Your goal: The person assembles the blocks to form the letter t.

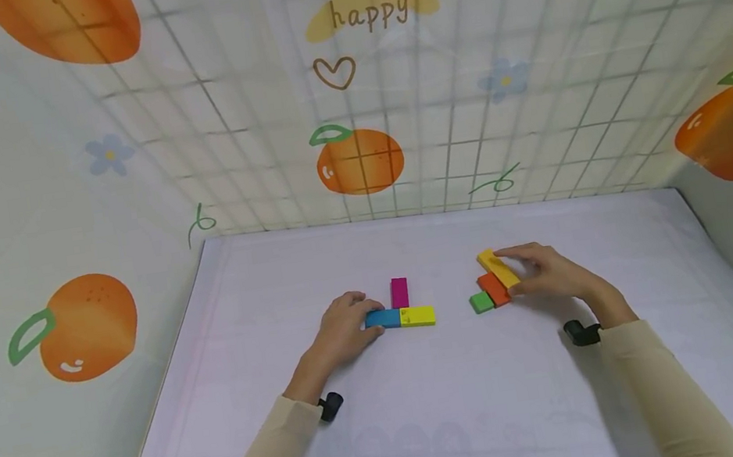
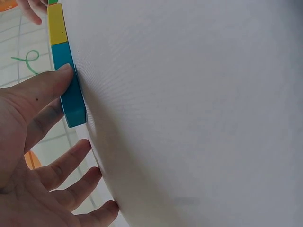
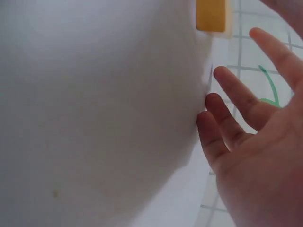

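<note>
My left hand pinches the blue block between thumb and index finger; the left wrist view shows the thumb on the blue block. End to end with it lies a yellow block, and a magenta block stands off behind their joint. To the right, my right hand has thumb and index finger at the two ends of a yellow-orange block, which lies slanted against a red-orange block. A green block touches the red-orange one's left side. The other right fingers are spread.
The white table surface extends around the blocks, with its far edge against a curtain printed with oranges and grid lines. Each wrist carries a small black camera, one at the left wrist and one at the right.
</note>
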The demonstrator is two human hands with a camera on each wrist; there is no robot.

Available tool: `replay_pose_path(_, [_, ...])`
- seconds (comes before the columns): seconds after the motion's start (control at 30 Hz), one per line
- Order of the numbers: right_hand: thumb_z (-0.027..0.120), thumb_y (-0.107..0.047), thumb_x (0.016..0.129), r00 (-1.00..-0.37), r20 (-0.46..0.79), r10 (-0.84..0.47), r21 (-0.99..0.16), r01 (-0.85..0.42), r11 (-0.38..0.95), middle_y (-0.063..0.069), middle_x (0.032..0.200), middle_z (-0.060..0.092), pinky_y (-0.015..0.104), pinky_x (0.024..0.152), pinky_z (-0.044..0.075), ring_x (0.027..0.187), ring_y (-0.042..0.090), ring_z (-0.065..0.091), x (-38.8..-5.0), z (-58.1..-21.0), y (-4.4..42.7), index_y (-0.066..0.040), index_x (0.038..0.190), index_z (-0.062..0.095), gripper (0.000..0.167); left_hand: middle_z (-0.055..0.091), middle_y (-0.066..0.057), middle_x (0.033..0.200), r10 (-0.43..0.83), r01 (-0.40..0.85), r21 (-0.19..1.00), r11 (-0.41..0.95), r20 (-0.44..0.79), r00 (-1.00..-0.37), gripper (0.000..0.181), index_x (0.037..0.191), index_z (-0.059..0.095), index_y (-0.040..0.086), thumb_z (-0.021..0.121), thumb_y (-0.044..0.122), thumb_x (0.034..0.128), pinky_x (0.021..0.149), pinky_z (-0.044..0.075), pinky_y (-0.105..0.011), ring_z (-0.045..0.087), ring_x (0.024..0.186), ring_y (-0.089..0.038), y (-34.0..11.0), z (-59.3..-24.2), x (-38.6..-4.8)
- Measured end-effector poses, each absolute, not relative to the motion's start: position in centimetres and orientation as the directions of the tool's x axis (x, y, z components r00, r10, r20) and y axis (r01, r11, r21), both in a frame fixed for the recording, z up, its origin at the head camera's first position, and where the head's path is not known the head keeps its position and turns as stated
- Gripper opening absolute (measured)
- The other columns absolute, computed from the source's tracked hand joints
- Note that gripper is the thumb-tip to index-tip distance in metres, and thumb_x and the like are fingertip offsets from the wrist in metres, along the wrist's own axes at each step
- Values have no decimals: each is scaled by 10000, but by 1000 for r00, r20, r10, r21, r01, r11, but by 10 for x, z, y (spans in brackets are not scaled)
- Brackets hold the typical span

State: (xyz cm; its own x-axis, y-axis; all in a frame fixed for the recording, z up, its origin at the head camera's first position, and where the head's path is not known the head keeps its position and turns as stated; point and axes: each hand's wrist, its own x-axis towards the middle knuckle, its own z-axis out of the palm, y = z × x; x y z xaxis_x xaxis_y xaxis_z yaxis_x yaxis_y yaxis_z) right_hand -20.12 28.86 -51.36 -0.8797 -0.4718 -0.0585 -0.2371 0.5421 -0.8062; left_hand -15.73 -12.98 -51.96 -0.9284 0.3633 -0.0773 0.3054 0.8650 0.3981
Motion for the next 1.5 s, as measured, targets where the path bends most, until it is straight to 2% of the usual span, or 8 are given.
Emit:
replay_pose_path(0.17, [853, -147, 796, -868, -86, -489, -749, -267, 606, 208, 1498, 410, 669, 1032, 250, 1308, 406, 345, -206, -514, 291, -107, 1510, 446, 822, 503, -87, 1429, 363, 304, 394, 867, -83, -928, 411, 1291, 678, 256, 762, 328, 896, 1074, 382, -532, 408, 1343, -294, -129, -521, -158])
replay_pose_path(0.33, [865, -194, 780, -853, -186, -487, -644, -268, 716, 215, 1431, 396, 611, 948, 347, 1218, 385, 343, -217, -510, 292, -179, 1562, 355, 933, 502, -94, 1431, 371, 312, 397, 863, -79, -925, 398, 1285, 680, 248, 756, 321, 901, 1074, 378, -538, 411, 1342, -305, -130, -520, -158])
replay_pose_path(0.57, [872, -176, 758, -833, -302, -464, -599, -214, 772, 225, 1435, 299, 646, 942, 356, 1224, 409, 289, -229, -505, 286, -230, 1571, 332, 978, 502, -120, 1426, 384, 319, 426, 847, -74, -920, 359, 1264, 689, 228, 744, 287, 913, 1073, 362, -556, 425, 1329, -337, -131, -515, -157])
replay_pose_path(0.7, [871, -169, 754, -835, -306, -458, -565, -228, 793, 238, 1433, 284, 650, 933, 362, 1229, 424, 279, -231, -506, 283, -243, 1553, 373, 945, 498, -111, 1432, 379, 315, 420, 852, -79, -922, 362, 1269, 685, 241, 740, 297, 916, 1077, 362, -546, 419, 1333, -324, -132, -516, -157])
replay_pose_path(0.93, [874, -152, 740, -841, -279, -464, -568, -245, 785, 227, 1400, 322, 662, 937, 350, 1226, 419, 281, -231, -509, 284, -252, 1522, 410, 914, 504, -111, 1423, 377, 313, 421, 851, -76, -923, 353, 1255, 688, 248, 747, 298, 910, 1079, 358, -549, 424, 1331, -329, -131, -518, -157])
replay_pose_path(1.5, [844, -183, 775, -849, -261, -459, -602, -229, 765, 227, 1339, 379, 649, 938, 406, 1207, 394, 361, -224, -497, 288, -210, 1521, 380, 878, 485, -96, 1446, 385, 318, 399, 860, -97, -918, 389, 1298, 667, 256, 732, 326, 921, 1074, 372, -539, 406, 1344, -306, -132, -521, -159])
